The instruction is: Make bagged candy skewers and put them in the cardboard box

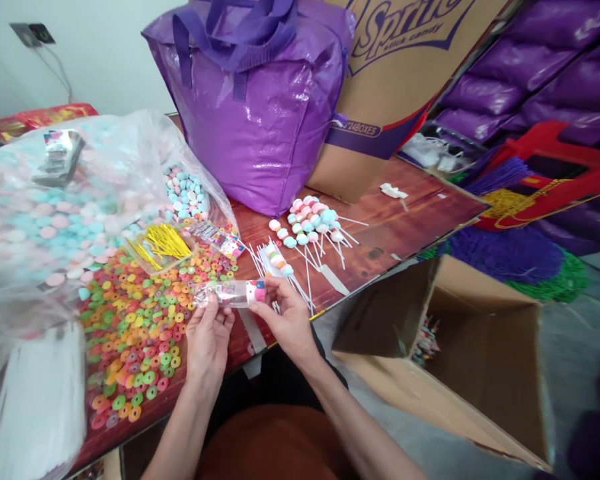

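Observation:
A small clear plastic bag (235, 292) with a printed end stretches between my two hands above the table's front edge. My left hand (210, 333) pinches its left part from below. At the printed right end, my right hand (287, 320) grips it between thumb and fingers. Whether anything is inside the bag cannot be made out. Behind my right hand lie white sticks (263, 260) and a candy skewer (280, 259). Several more marshmallow candy skewers (310, 220) are piled farther back. Another printed bag (217, 239) rests on the ring candies (140, 333) left of my hands.
A tray of yellow twist ties (161, 247) sits among the candies. Large clear bags hold marshmallows (45, 213) and white sticks (35, 400). A purple bag (260, 127) and a cardboard carton (380, 100) stand behind. On the right, an open box (480, 360) is below table level.

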`<action>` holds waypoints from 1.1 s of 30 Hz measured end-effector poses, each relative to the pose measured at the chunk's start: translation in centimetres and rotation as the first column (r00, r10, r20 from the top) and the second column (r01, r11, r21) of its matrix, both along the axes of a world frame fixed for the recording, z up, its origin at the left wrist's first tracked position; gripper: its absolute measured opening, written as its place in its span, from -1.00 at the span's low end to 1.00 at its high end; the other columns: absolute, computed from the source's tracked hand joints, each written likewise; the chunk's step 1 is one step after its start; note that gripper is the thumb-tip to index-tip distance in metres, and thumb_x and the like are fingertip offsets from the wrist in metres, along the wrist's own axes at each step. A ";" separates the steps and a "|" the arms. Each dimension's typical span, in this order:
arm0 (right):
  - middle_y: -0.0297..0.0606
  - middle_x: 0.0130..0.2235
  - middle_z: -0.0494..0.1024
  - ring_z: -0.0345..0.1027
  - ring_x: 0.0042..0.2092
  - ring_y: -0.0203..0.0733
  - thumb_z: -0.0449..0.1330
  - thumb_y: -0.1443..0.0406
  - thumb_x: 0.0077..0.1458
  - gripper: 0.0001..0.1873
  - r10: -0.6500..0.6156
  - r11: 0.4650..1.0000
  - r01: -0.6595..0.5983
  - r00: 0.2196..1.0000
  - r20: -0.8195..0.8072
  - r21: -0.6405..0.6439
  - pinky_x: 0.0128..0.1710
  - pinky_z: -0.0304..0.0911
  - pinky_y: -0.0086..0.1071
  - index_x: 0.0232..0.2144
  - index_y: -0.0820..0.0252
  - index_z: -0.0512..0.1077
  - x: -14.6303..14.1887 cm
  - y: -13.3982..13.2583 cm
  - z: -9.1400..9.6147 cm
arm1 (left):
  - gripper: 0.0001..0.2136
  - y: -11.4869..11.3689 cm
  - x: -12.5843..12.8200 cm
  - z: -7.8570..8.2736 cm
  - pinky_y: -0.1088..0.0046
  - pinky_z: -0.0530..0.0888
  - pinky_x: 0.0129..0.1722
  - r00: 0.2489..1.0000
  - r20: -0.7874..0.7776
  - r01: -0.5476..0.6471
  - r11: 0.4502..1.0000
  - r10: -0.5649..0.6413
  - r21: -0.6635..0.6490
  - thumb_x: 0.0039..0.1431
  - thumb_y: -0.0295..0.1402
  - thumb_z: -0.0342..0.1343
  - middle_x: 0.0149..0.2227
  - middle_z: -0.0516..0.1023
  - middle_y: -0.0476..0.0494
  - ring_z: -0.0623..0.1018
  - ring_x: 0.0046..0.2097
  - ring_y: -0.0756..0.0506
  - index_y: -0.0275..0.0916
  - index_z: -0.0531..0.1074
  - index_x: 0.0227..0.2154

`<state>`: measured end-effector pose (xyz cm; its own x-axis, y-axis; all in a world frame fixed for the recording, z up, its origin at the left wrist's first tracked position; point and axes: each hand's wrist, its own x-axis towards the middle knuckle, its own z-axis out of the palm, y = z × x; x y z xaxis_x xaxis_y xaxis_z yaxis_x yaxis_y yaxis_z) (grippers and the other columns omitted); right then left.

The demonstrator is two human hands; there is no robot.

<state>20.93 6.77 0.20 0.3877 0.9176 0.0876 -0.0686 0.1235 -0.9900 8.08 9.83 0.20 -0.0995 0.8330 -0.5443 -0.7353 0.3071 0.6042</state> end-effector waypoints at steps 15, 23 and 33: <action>-0.15 -0.30 0.53 0.35 -0.24 -0.05 0.14 0.32 0.22 -0.88 -0.078 0.909 0.409 0.361 0.929 -0.083 -0.21 0.15 -0.26 -0.26 0.18 0.49 5.9 -0.4 -3.0 | -0.88 1.4 -0.8 0.9 0.59 0.44 -0.53 1.000 -0.014 -0.019 0.998 0.018 -0.056 0.10 -0.39 0.31 -0.48 0.54 -0.03 0.49 -0.51 0.06 -0.31 0.49 -0.43; -0.21 -0.35 0.49 0.36 -0.29 -0.12 0.05 0.34 0.24 -0.80 -0.164 0.939 0.340 0.555 0.816 -0.042 -0.24 0.18 -0.29 -0.37 0.17 0.46 5.8 -0.4 -2.7 | -0.83 1.9 -1.4 0.8 0.61 0.41 -0.53 0.995 -0.088 -0.056 0.996 0.050 -0.070 0.14 -0.36 0.29 -0.54 0.51 -0.03 0.49 -0.52 0.06 -0.31 0.46 -0.47; -0.29 -0.40 0.48 0.36 -0.36 -0.21 0.15 0.36 0.24 -0.85 -0.213 0.973 0.140 0.853 0.476 0.184 -0.35 0.27 -0.33 -0.37 0.12 0.47 4.0 -4.5 1.0 | -0.71 2.1 -1.2 -0.2 0.59 0.42 -0.50 0.985 -0.167 -0.043 0.999 0.043 0.000 -0.07 -0.22 0.42 -0.50 0.55 -0.03 0.55 -0.48 0.04 -0.31 0.48 -0.46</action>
<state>24.93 2.23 1.17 0.4152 0.8025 0.4285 0.4560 0.2239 -0.8613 6.84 11.89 0.00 -0.2247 0.8241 -0.5200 -0.6371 0.2796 0.7183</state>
